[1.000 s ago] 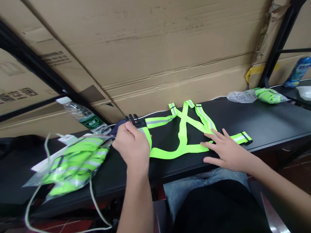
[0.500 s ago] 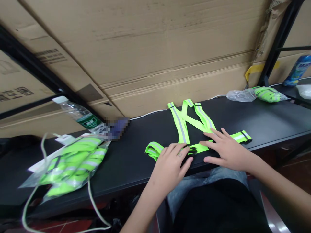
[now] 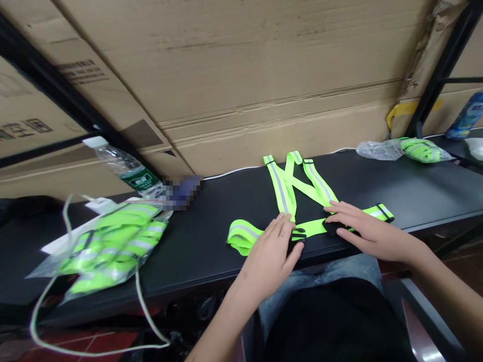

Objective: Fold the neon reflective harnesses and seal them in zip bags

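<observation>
at the far left of the black table point(image 3: 196, 266) lies one clear plastic bag point(image 3: 113, 246) of folded neon-yellow reflective gear, a pale cord point(image 3: 138, 286) trailing off the edge. beyond it, one clear water bottle point(image 3: 126, 168) lies on its side. mid-table sits one neon-yellow reflective harness point(image 3: 290, 193) with grey stripes, flat. its crossed straps run away from the person toward the cardboard boxes point(image 3: 226, 75), and its waist strap runs left to right along the table's near edge, looped at the left end. the left hand point(image 3: 269, 261) is open, fingers spread, fingertips on the strap beside one black buckle point(image 3: 299, 234). the right hand point(image 3: 372, 235) lies over the strap and a black piece point(image 3: 331, 228); whether it grips, i cannot tell. far right: one second bag point(image 3: 422, 150), one blue bottle point(image 3: 467, 115).
</observation>
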A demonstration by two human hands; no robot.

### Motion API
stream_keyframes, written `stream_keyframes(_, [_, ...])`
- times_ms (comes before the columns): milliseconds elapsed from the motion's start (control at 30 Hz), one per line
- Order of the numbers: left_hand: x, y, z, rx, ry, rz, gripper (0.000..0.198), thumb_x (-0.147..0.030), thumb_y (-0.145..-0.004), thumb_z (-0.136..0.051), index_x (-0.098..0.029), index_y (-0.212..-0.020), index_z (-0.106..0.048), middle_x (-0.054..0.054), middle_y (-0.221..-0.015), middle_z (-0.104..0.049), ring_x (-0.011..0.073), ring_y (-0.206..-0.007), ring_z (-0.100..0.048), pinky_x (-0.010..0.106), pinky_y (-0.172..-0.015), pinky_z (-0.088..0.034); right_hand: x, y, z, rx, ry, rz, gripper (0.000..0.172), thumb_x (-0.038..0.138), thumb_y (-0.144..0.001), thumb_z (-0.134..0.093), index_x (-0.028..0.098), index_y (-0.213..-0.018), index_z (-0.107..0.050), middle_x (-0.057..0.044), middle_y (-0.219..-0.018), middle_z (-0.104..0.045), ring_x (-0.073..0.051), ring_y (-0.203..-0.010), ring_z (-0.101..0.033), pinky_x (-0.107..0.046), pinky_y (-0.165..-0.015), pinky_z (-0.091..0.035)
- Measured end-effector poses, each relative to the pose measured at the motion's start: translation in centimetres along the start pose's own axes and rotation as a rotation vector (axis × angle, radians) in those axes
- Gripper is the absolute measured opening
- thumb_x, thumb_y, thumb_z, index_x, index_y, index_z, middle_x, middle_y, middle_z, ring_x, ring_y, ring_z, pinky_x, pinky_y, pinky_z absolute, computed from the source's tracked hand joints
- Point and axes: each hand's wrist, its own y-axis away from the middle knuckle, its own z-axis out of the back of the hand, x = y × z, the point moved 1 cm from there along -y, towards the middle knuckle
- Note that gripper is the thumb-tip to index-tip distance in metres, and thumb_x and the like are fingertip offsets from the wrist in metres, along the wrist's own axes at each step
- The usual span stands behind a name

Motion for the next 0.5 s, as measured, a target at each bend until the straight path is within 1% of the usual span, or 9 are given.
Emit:
stream_keyframes(67, [0.2,-0.1,-0.1,0.031,0.041,0.034,0.045,-0.036,-0.102,-0.044,-0.011,-0.138,-0.047,0.017,-0.147,-0.054,0.0288,-0.143,-0.044,0.049,-0.114,-0.045,0.1,-0.4,-0.2,-0.010,0.014,0.015,0.037,0.043,-0.103,-0.041,0.024,-0.126,-0.062,-0.008,-0.151,-0.051,-0.026,-0.149,-0.033,-0.054,-0.123,-0.026])
stream_keyframes(133, [0.2,-0.2,0.0,0.036,0.050,0.045,0.048,-0.036,-0.102,-0.044,-0.010,-0.142,-0.044,0.017,-0.147,-0.054,0.0289,-0.143,-0.044,0.049,-0.114,-0.044,0.3,-0.9,-0.3,-0.019,0.044,0.024,0.036,0.043,-0.103,-0.041,0.023,-0.124,-0.062,-0.009,-0.149,-0.053,-0.026,-0.148,-0.035,-0.056,-0.123,-0.025])
stream_keyframes(200, [0.1,-0.4,0.3,0.039,0.042,0.037,0.047,-0.034,-0.101,-0.044,-0.011,-0.142,-0.046,0.017,-0.147,-0.054,0.0292,-0.143,-0.045,0.050,-0.115,-0.043,0.6,-1.4,-0.4,-0.042,0.081,0.031,0.034,0.041,-0.104,-0.039,0.022,-0.121,-0.062,-0.010,-0.146,-0.055,-0.026,-0.147,-0.037,-0.058,-0.123,-0.022])
stream_keyframes(300, [-0.1,-0.7,0.6,0.032,0.031,0.022,0.040,-0.027,-0.098,-0.045,-0.011,-0.134,-0.054,0.016,-0.141,-0.059,0.0297,-0.138,-0.049,0.050,-0.114,-0.044,1.3,-2.2,-0.6,-0.102,0.111,0.064,0.031,0.038,-0.104,-0.040,0.021,-0.119,-0.061,-0.010,-0.143,-0.058,-0.026,-0.144,-0.040,-0.061,-0.123,-0.021])
stream_keyframes(367, [0.0,-0.8,0.7,0.003,0.042,0.008,0.038,-0.021,-0.094,-0.047,-0.013,-0.131,-0.056,0.014,-0.139,-0.061,0.0294,-0.135,-0.052,0.050,-0.113,-0.045,1.8,-2.7,-0.9,-0.115,0.101,0.104,0.029,0.036,-0.103,-0.042,0.020,-0.119,-0.060,-0.011,-0.141,-0.059,-0.026,-0.143,-0.042,-0.060,-0.122,-0.023])
stream_keyframes(433, [0.1,-0.7,0.6,-0.023,0.079,-0.005,0.039,-0.015,-0.091,-0.047,-0.014,-0.129,-0.057,0.014,-0.139,-0.060,0.0283,-0.135,-0.051,0.050,-0.113,-0.044,2.1,-3.1,-1.2,-0.106,0.079,0.139,0.028,0.034,-0.102,-0.044,0.020,-0.119,-0.061,-0.011,-0.139,-0.060,-0.027,-0.141,-0.045,-0.058,-0.121,-0.028])
stream_keyframes(500, [0.3,-0.4,0.5,-0.031,0.135,-0.004,0.040,-0.014,-0.092,-0.047,-0.015,-0.130,-0.057,0.013,-0.141,-0.057,0.0274,-0.136,-0.050,0.049,-0.113,-0.045,2.2,-3.4,-1.6,-0.099,0.052,0.155,0.027,0.033,-0.101,-0.046,0.020,-0.119,-0.062,-0.012,-0.137,-0.061,-0.027,-0.139,-0.046,-0.057,-0.119,-0.033])
